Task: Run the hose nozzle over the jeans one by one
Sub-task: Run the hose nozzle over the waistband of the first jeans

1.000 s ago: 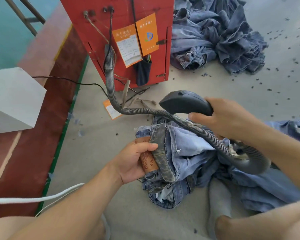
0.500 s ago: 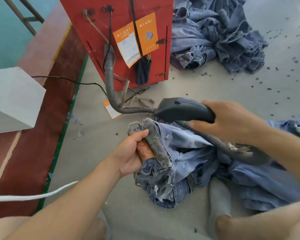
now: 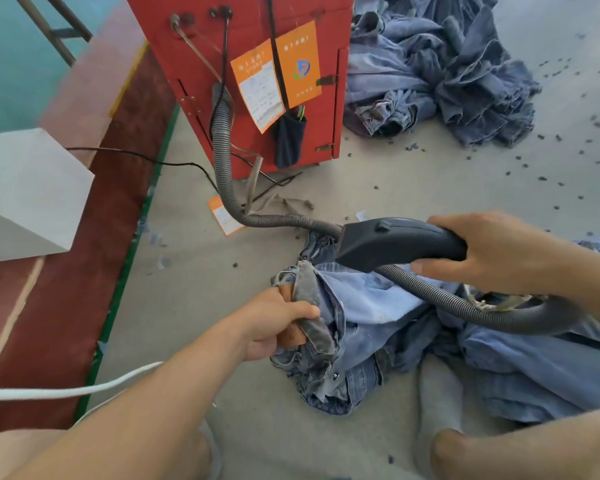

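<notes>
We have brought the black hose nozzle (image 3: 392, 242), gripped in our right hand (image 3: 492, 254), down to the jeans (image 3: 361, 306) whose waistband our left hand (image 3: 274, 320) squeezes, so cleaning can start.

Red cabinet (image 3: 201, 53) on the grey concrete floor (image 3: 413, 188), two orange tags (image 3: 278, 77) and a dark pouch (image 3: 289, 140) hanging on its front, orange card (image 3: 222, 216) lying at its base, thin black cable (image 3: 136, 155) trailing left of it, pale block (image 3: 25, 192) further left, dark specks (image 3: 541, 168) scattered to its right.

black nozzle (image 3: 395, 242), grey ribbed hose (image 3: 222, 161), faded blue jeans (image 3: 368, 306), red cabinet (image 3: 257, 15), orange tags (image 3: 298, 64).
</notes>
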A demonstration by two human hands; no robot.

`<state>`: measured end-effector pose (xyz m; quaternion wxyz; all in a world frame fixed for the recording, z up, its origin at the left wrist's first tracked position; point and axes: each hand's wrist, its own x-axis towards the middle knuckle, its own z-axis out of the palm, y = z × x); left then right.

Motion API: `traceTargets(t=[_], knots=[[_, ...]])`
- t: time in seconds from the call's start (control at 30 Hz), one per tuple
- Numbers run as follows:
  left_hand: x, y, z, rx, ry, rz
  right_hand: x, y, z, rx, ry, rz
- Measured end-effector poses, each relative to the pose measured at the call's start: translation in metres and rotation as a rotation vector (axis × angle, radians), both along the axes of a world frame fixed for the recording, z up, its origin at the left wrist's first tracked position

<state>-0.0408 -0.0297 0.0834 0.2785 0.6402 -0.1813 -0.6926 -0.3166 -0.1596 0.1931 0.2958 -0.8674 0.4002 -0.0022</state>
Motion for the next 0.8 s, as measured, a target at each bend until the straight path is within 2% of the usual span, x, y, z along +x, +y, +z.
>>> traceTargets(t=[0.13, 0.27, 0.43, 0.6, 0.67, 0.8], knots=[[0.015, -0.007, 0.013, -0.205, 0.374, 0.214, -0.009, -0.002, 0.002, -0.02, 0.036, 0.037], [0.015, -0.01, 0.018, -0.315, 0.56, 0.278, -0.022, 0.001, 0.008, 0.051, 0.032, 0.073], [0.004, -0.016, 0.019, -0.333, 0.543, 0.361, -0.005, 0.007, 0.002, 0.009, 0.051, 0.087], [0.0, -0.021, 0.022, -0.274, 0.519, 0.371, 0.018, 0.005, -0.012, -0.186, -0.114, -0.107], [-0.001, -0.024, 0.024, -0.254, 0.546, 0.388, 0.01, 0.0, -0.005, -0.138, -0.132, -0.087], [0.002, -0.027, 0.027, -0.265, 0.587, 0.399, 0.007, 0.007, -0.001, -0.006, -0.001, 0.046]])
